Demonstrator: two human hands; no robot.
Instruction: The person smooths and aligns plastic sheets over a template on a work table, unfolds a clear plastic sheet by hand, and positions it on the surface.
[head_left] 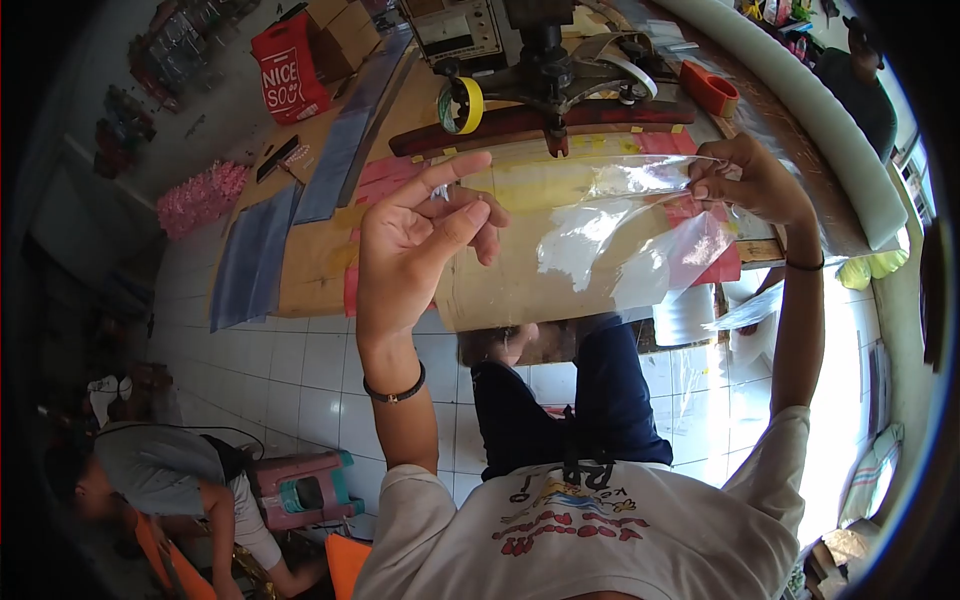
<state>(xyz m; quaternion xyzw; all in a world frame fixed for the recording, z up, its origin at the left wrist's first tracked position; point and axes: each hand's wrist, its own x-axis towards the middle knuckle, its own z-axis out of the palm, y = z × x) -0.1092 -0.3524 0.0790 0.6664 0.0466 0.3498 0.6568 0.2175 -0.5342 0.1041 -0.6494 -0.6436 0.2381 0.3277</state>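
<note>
A clear plastic sheet (590, 240) hangs stretched over the front edge of the work table (310, 285), with glare across its right half. At its upper right corner the fingers of my right hand (745, 180) are pinched on it. My left hand (425, 225) is raised at the sheet's left end, palm turned up, thumb and fingers apart; a small whitish scrap (441, 191) shows by its fingers. Behind the sheet lie red and pink pieces (375, 180) and a yellow strip (520, 180). A black metal fixture (550, 75) stands just beyond, a yellow tape roll (461, 105) on it.
Blue-grey strips (255, 255) lie on the table's left. A red bag (288, 70) and cardboard box (342, 38) sit behind. A red ring-shaped object (709, 89) is at the back right. One person (165, 470) bends at lower left; another (860, 85) is at upper right.
</note>
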